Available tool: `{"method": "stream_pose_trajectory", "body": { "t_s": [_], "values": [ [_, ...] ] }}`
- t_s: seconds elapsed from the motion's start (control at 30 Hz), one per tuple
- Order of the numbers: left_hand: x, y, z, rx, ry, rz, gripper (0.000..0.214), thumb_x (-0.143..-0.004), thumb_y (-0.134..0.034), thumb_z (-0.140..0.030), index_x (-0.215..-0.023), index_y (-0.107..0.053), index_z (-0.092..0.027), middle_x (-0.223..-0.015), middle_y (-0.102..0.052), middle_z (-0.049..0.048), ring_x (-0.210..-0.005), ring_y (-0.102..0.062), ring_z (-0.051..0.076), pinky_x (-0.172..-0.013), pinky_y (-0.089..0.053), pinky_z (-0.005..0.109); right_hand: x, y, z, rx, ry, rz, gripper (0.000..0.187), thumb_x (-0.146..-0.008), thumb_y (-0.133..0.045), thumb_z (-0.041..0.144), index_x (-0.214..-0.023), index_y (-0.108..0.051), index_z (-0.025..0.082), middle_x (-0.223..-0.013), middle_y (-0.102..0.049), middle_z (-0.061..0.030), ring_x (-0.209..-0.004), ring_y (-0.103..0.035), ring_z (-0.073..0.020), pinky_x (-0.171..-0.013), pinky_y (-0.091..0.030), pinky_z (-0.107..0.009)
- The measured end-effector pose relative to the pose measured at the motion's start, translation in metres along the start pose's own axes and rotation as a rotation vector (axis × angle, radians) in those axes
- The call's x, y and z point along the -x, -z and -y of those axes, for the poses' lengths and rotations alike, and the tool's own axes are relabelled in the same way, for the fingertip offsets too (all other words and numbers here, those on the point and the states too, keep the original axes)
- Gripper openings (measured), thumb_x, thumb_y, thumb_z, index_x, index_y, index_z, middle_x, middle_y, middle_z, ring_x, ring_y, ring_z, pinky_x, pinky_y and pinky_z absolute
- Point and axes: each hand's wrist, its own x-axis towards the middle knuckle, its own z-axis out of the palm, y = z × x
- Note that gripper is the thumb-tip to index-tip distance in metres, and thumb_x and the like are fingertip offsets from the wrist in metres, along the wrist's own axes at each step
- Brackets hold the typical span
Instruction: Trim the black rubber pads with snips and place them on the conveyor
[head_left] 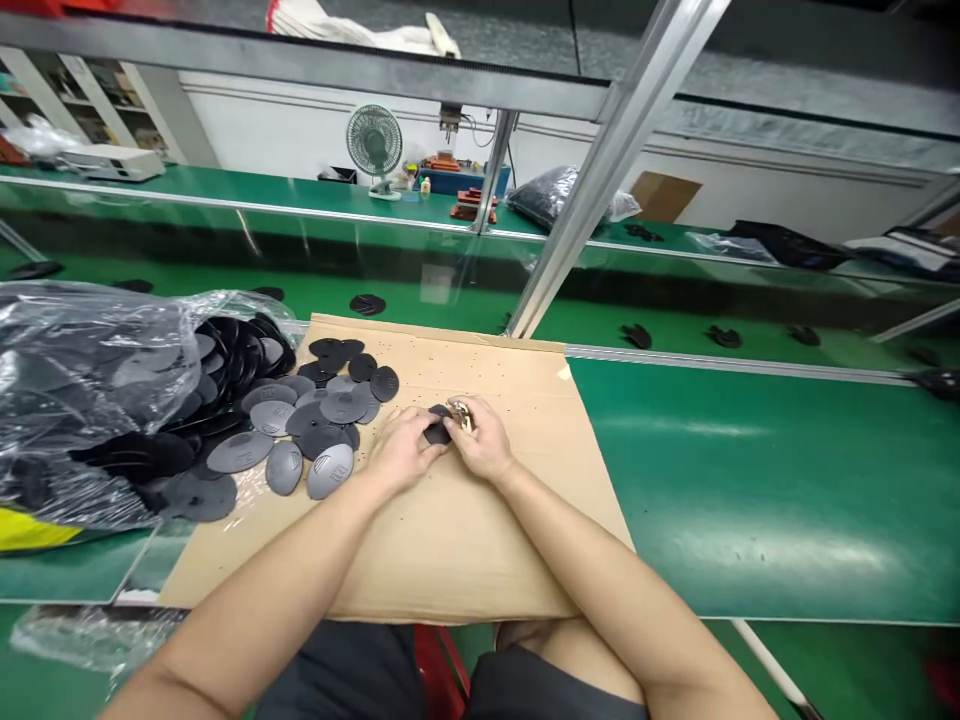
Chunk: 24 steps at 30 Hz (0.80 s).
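Over the cardboard sheet (pixel 480 560), my left hand (pixel 401 450) is closed on a small black oval piece (pixel 436 430). My right hand (pixel 484 442) meets it from the other side, fingers curled around a small shiny metal hand tool (pixel 460 410) at the piece's edge. Much of the tool is hidden by the fingers, so its exact kind does not show. Loose black oval pieces (pixel 343 406) lie heaped to the left of my left hand, some with ridged or embossed faces. More of them spill from a clear plastic bag (pixel 90 350).
Beyond the cardboard runs a green conveyor belt (pixel 465 300) carrying spaced black parts (pixel 725 337). A slanted metal post (pixel 585 190) rises behind the sheet. Green tabletop (pixel 750 480) extends to the right. A fan (pixel 375 145) stands on the far bench.
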Motion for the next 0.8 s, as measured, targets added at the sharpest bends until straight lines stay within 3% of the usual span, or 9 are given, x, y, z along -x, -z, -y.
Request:
{"method": "stream_pose_trajectory", "body": {
  "t_s": [0.4, 0.6, 0.8],
  "values": [
    [0.0008, 0.0027, -0.0036, 0.195, 0.097, -0.261, 0.048, -0.069, -0.073, -0.032, -0.112, -0.056, -0.019, -0.103, -0.060, 0.0053, -0.083, -0.055, 0.016, -0.080, -0.048, 0.032, 0.0015, -0.0004, -0.0031, -0.033, -0.012, -0.057, 0.024, -0.084, -0.058, 0.028, -0.107, -0.058, 0.021, -0.097, -0.060, -0.0067, -0.092, -0.058, -0.0218, -0.087, -0.047, -0.038],
    [0.0011, 0.0024, -0.0046, 0.250, 0.015, -0.286, 0.044, -0.070, -0.071, -0.027, -0.111, -0.056, -0.018, -0.102, -0.059, 0.0062, -0.082, -0.055, 0.016, -0.072, -0.049, 0.028, 0.0009, 0.0004, -0.0028, -0.033, -0.007, -0.044, 0.024, -0.083, -0.058, 0.027, -0.106, -0.058, 0.021, -0.098, -0.061, -0.0066, -0.092, -0.058, -0.0217, -0.086, -0.047, -0.038],
    [-0.0005, -0.0027, 0.0020, 0.255, 0.021, -0.246, 0.039, -0.072, -0.065, -0.017, -0.110, -0.058, -0.019, -0.109, -0.055, 0.0077, -0.081, -0.056, 0.015, -0.071, -0.050, 0.028, 0.0024, -0.0020, -0.0035, 0.001, -0.035, -0.054, 0.024, -0.082, -0.057, 0.026, -0.105, -0.058, 0.021, -0.096, -0.060, -0.0063, -0.091, -0.058, -0.0217, -0.086, -0.047, -0.037]
  ]
}}
